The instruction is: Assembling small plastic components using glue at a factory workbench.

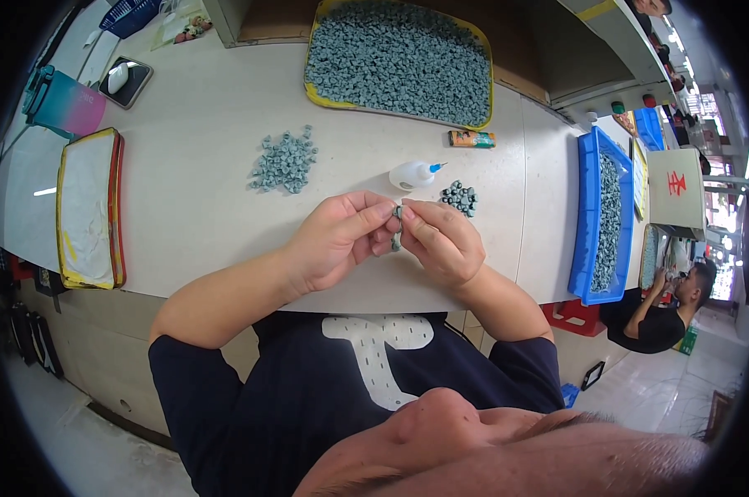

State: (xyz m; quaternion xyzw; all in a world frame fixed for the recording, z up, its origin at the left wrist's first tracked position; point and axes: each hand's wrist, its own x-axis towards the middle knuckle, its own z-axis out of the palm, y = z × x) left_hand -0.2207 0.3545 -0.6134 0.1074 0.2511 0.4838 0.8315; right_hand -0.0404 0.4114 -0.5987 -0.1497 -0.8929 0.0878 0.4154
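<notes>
My left hand (337, 236) and my right hand (447, 242) meet above the table near its front edge. Between their fingertips they pinch a small grey-green piece (398, 212); its exact kind is too small to tell. Another grey-green bit (396, 243) shows just below, between the hands. Right behind my fingers lies a white squeeze bottle (409, 176) with a blue nozzle, pointing right. Beyond my right hand sits a little cluster of dark, shiny pieces (459, 199). A loose heap of grey-green pieces (283, 161) lies beyond my left hand.
At the back stands a yellow-rimmed tray (318, 95) full of grey-green pieces. A blue bin (586, 215) of similar pieces is at right, a cloth-lined tray (118, 207) at left. A small orange-green box (472, 139), phone (134, 87) and tumbler (68, 103) lie around. Another person (660, 319) sits far right.
</notes>
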